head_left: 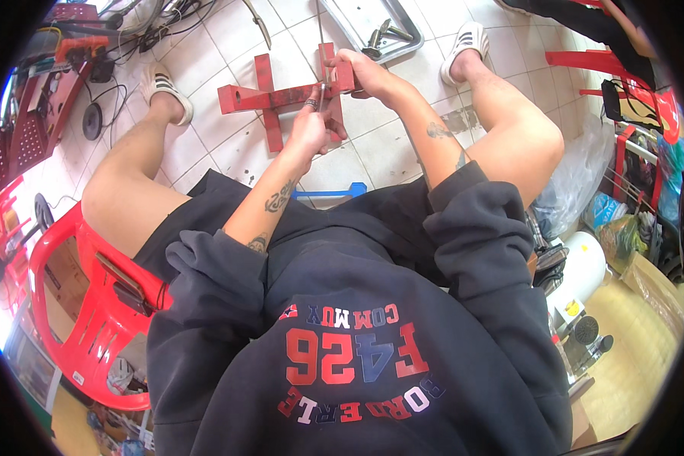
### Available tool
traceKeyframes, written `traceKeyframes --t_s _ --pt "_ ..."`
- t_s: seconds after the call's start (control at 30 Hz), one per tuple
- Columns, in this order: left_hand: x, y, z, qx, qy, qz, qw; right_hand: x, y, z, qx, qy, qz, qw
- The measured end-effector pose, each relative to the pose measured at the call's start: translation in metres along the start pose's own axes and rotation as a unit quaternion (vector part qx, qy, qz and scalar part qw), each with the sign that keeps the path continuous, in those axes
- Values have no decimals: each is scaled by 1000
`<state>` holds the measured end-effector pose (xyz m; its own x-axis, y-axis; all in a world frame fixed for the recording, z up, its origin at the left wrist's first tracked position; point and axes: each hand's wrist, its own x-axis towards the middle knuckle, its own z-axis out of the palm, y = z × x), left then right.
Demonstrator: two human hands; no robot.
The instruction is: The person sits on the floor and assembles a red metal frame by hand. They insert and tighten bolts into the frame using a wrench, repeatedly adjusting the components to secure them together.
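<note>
A red metal stand [289,97] with a long beam and crosswise feet lies on the tiled floor between my legs. My right hand [366,77] is closed around the far right end of its beam. Just nearer, my left hand [311,131] is closed by the beam, its fingers around the lower part of a thin metal rod [322,93]. The rod runs up along the stand's right part. Part of the grip is hidden behind my fingers.
Ahead, a metal tray [414,47] holds dark metal parts [384,34]. Cables and tools crowd the far left beside a red perforated rack [38,114]. A red plastic chair [91,304] stands left. Plastic bags [574,175] and a white tank [581,266] are right. Another person is at upper right.
</note>
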<state>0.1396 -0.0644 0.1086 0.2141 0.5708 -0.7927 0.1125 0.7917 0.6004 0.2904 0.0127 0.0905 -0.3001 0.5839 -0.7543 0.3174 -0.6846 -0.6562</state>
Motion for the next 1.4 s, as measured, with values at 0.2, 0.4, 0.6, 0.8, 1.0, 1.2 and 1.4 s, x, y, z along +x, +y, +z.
traceKeyframes --t_s 0.2,0.4,0.6,0.8,1.0,1.2,1.4 --pt "28 -25 -14 -102 -38 -23 994 0 -1 0 -14 -5 -5 1000" --pt "35 -32 -9 -215 -40 -9 976 0 1 -1 -8 0 -13 1000" --pt "28 -25 -8 -214 -64 29 974 1 1 -2 -12 -3 -9 1000" --pt "20 -15 2 -150 -28 17 988 3 3 -3 -6 -2 -11 1000" --pt "23 -22 -2 -132 -15 21 991 12 7 -5 -8 -15 -8 1000" --pt "17 -18 1 -106 -19 21 994 5 2 -4 -4 -14 -8 1000" --pt "20 -19 2 -93 -37 8 995 2 2 1 34 23 -36 999"
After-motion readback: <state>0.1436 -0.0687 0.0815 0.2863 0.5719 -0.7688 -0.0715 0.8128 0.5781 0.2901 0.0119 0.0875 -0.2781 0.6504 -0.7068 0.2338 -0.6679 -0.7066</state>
